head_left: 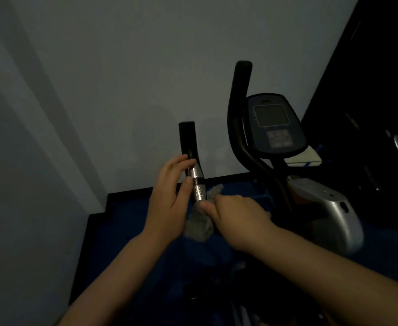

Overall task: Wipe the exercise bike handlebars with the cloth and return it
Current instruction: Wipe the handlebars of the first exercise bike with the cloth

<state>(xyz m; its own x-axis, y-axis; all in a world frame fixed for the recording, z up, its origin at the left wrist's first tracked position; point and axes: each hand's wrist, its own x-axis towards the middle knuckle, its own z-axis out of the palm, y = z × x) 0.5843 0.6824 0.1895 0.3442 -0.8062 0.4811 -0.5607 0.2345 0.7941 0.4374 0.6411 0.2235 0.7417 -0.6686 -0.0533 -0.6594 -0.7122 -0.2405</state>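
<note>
Our right hand [236, 216] grips the grey cloth [199, 228] around the left handlebar [194, 165]; our left hand [169, 198], fingers seemingly relaxed, touches its metal part

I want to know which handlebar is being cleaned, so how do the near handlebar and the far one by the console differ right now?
The near handlebar has the left hand on it and the right hand holding the grey cloth against its lower end; the far handlebar is untouched. The near one shows silver metal plates below its black grip; the far one looks all black. Both point upward.
</note>
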